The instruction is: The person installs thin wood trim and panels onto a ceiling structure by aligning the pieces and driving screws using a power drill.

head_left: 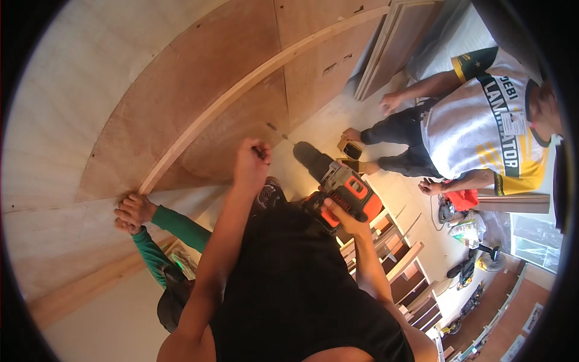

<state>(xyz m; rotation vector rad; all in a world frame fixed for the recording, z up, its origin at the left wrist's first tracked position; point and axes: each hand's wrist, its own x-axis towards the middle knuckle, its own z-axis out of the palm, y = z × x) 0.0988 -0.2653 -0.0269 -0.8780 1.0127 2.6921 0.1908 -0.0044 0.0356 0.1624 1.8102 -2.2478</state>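
Note:
My right hand (348, 221) is wrapped round the grip of an orange-and-black cordless drill (347, 186). The drill's long thin bit points up and left toward a plywood panel (238, 120), and no contact with the wood shows. Left of the drill, my left hand (248, 164) is closed around something small and dark, too little of it visible to name. Across the panel curves a pale wooden strip (241, 85). At the strip's lower left end, another person's hands (136, 211), in green sleeves, press against it.
On the right stands a second person in a white and yellow shirt (467, 130). Wooden boards (395, 45) lean at the back. Small boxes (348, 148) sit on the floor near that person's feet. Wooden shelf frames (401, 259), a fan (491, 260) and tools (464, 268) are at lower right.

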